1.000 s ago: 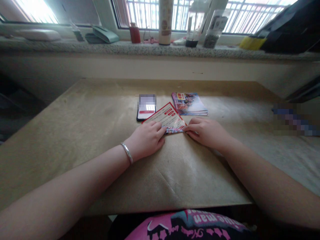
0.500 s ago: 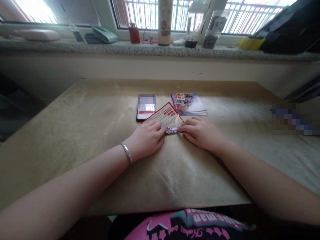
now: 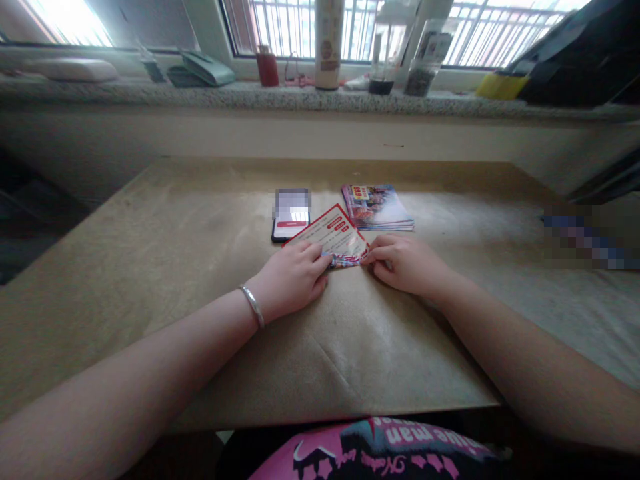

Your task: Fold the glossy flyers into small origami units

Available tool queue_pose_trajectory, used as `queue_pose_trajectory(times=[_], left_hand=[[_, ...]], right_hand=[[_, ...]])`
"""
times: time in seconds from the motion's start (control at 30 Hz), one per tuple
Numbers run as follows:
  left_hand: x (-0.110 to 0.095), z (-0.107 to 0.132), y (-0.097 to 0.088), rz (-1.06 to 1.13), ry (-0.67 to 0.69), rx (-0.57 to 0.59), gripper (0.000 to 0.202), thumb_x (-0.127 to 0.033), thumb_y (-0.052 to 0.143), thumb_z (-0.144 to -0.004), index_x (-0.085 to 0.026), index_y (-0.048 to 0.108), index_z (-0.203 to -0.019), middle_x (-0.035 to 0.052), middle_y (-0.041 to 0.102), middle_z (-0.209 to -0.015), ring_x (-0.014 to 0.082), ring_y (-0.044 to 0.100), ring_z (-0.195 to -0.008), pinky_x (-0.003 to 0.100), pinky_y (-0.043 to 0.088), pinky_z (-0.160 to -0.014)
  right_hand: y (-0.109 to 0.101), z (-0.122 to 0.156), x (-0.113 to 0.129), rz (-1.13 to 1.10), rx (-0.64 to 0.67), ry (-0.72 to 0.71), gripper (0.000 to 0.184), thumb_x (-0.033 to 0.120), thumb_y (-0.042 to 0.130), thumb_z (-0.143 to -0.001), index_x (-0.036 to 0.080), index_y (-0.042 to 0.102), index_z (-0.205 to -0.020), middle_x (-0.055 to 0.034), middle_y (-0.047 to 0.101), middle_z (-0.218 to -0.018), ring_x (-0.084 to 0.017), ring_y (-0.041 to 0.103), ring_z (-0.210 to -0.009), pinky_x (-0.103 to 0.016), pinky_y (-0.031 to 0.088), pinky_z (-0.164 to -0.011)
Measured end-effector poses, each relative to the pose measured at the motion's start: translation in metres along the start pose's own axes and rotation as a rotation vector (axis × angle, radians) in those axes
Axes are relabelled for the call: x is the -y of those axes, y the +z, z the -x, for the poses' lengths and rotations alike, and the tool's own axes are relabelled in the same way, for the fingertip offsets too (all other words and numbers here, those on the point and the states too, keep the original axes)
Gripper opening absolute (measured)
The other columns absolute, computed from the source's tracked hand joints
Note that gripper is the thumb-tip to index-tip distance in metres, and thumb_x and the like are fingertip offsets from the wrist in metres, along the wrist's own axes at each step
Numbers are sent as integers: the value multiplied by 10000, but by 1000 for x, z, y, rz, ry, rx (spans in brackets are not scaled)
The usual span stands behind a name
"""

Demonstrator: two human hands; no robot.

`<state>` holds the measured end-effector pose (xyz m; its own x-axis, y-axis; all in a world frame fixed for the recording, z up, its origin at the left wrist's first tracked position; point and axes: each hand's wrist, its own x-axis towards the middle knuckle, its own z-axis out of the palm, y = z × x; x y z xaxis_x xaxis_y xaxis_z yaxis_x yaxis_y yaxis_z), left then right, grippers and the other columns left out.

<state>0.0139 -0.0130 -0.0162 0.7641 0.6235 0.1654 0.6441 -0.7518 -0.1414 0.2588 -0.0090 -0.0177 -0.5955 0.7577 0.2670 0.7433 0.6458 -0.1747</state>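
Note:
A printed paper flyer [image 3: 333, 230] with a red border lies at an angle on the table, its near edge folded up in a narrow strip that shows the colourful other side. My left hand [image 3: 295, 275] rests on the flyer's left part, fingers pressing the fold against the table. At the right end of the strip my right hand [image 3: 400, 261] pinches the folded edge between thumb and fingers. A phone [image 3: 293, 223] with a lit screen lies just behind the left hand, partly touched or overlapped by the flyer. Behind the right hand sits a stack of colourful flyers [image 3: 383, 208].
The table [image 3: 240, 373] has a beige cover. Along the stone windowsill [image 3: 280, 100] stand a red bottle [image 3: 267, 67], a tall cylindrical container [image 3: 329, 50], clear containers and a green case [image 3: 207, 69]. A blurred blue item [image 3: 585, 240] lies at the table's right.
My right hand has slid a little to the right along the fold, and more of the folded strip shows between the hands. The left hand stays put.

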Motion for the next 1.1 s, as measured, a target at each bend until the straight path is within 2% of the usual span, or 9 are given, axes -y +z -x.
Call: queue_pose_trajectory(times=[0.33,0.53,0.8,0.97,1.1], left_hand=[[1,1,0,-1,11,-13,365,-314,460,-903,-122,609,-1175,112,613,-1032,259,564,-992,397,481,-914],[2,1,1,5,6,10,376,-320,468,-899,-126,599,-1194,109,611,-1035,258,563,-990,399,482,-915],[2,1,1,10,-6,22,376,-324,459,-904,-134,596,-1197,107,607,-1028,256,558,-1003,404,473,-930],[1,1,1,13,-1,9,370,-315,456,-906,-134,600,-1194,109,609,-1019,255,558,-1002,405,470,-930],[1,1,1,15,4,4,371,-315,455,-906,-134,596,-1198,114,608,-1027,259,559,-996,407,479,-909]], right_hand=[[-14,7,-13,43,125,109,276,186,541,-771,282,762,-906,-11,704,-926,-169,647,-788,-273,461,-676],[-21,9,-16,103,183,183,241,205,550,-775,285,762,-857,-2,709,-966,-171,653,-810,-264,451,-637],[-23,11,-16,122,187,126,273,175,529,-770,277,755,-883,0,709,-965,-167,650,-826,-265,448,-659],[-21,10,-12,177,160,118,283,180,500,-792,271,750,-889,7,715,-947,-171,651,-821,-265,421,-622],[-17,9,-8,193,113,55,277,203,502,-817,280,748,-918,1,710,-945,-173,645,-807,-272,421,-634]])
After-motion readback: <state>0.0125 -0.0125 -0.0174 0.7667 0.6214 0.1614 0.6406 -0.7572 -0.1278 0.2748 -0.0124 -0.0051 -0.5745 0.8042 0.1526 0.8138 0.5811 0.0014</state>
